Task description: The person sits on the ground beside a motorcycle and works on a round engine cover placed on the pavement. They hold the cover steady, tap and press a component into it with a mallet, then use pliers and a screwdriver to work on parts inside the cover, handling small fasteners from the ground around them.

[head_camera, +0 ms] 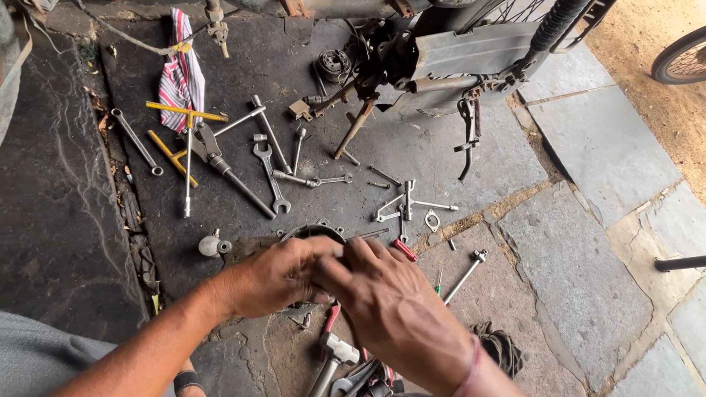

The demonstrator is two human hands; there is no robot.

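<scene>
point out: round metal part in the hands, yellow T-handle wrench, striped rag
round metal part [312, 231], head view, top rim above the fingers
yellow T-handle wrench [185, 112], head view, yellow crossbar
striped rag [182, 77], head view, middle of the cloth

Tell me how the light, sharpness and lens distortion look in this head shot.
Head view: soft, even shade over the dark stone floor and scattered wrenches, no hard shadows; the sandy ground top right is brighter, sunlit. Left hand and right hand look sharp, barely blurred. Paving lines bow slightly toward the edges, a wide-angle effect.
</scene>
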